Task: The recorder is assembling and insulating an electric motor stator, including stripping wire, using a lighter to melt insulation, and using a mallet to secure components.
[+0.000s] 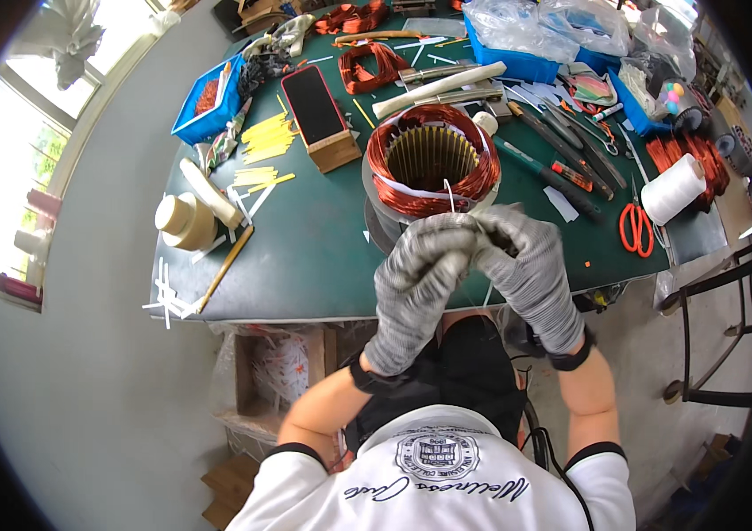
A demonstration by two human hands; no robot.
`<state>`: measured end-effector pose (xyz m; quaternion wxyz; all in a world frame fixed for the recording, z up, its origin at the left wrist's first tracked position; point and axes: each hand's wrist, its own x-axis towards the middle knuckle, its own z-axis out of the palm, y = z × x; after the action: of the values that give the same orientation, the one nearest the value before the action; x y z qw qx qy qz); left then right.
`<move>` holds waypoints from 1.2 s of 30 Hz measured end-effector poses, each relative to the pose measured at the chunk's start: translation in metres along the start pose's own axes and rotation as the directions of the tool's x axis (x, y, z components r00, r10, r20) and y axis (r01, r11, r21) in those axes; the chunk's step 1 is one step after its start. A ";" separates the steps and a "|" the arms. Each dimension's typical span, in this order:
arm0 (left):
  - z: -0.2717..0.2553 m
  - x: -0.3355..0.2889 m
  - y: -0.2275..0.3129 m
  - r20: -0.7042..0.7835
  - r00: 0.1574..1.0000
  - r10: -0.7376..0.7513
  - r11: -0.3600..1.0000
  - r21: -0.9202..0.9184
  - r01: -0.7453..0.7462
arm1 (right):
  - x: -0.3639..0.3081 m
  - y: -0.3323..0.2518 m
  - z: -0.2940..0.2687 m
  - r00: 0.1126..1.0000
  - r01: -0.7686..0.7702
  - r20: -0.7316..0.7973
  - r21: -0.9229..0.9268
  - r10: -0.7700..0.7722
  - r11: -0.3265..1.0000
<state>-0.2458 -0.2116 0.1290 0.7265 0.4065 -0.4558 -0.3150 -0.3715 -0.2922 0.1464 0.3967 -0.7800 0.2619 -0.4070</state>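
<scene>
A round motor stator [433, 159] stands at the middle of the table, with copper windings around its top and yellow strips lining its bore. White lacing runs over the windings. From its near side a white cord [449, 196] arches down to my fingers. Both hands wear grey knit gloves and meet just in front of the stator. My left hand [424, 274] is closed with the cord at its fingertips. My right hand [531, 265] is closed too, its fingertips against the left ones; what it pinches is hidden. Slight blur covers the fingers.
Around the stator lie a phone on a wooden block [316, 115], yellow strips [268, 137], tape rolls [185, 221] and a wooden stick [227, 267]. To the right are dark-handled tools [562, 146], orange scissors [635, 228] and a white thread spool [673, 189]. Copper coils [373, 69] lie behind.
</scene>
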 end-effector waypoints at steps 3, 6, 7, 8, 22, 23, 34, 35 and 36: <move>0.005 0.011 -0.012 -0.090 0.991 -0.095 0.964 -0.258 0.068 | 0.004 0.001 0.017 0.938 0.127 -0.263 -0.339 -0.224 0.932; 0.001 0.021 -0.001 -0.087 0.995 -0.054 0.991 -0.127 0.043 | 0.007 0.010 0.021 0.862 0.273 -0.317 -0.368 -0.396 0.889; -0.005 0.024 0.007 -0.066 0.996 -0.064 0.998 -0.030 0.062 | 0.005 0.010 0.018 0.893 0.260 -0.278 -0.326 -0.355 0.909; -0.012 0.029 0.012 -0.069 0.995 -0.066 0.997 -0.031 0.064 | 0.003 0.010 0.014 0.920 0.243 -0.235 -0.284 -0.313 0.928; -0.035 0.025 0.007 0.400 0.908 0.120 0.743 0.571 -0.350 | -0.028 0.028 0.014 0.985 -0.107 -0.096 0.322 0.145 0.941; -0.030 0.010 0.000 0.364 0.925 0.108 0.755 0.576 -0.315 | -0.035 0.027 0.020 0.974 -0.169 -0.071 0.416 0.217 0.894; -0.013 -0.036 -0.019 0.252 0.937 0.242 0.577 0.739 -0.348 | -0.057 0.019 0.027 0.816 -0.506 0.240 0.735 0.525 0.451; -0.015 -0.035 -0.018 0.258 0.943 0.209 0.580 0.744 -0.332 | -0.057 0.019 0.029 0.824 -0.495 0.209 0.717 0.527 0.490; -0.015 -0.033 -0.016 0.263 0.949 0.174 0.586 0.747 -0.315 | -0.058 0.019 0.028 0.823 -0.495 0.207 0.719 0.529 0.489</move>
<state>-0.2463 -0.1879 0.0977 0.4744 0.5871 -0.6558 -0.0145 -0.3806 -0.2489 0.0961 0.7767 -0.4242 0.2990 -0.3569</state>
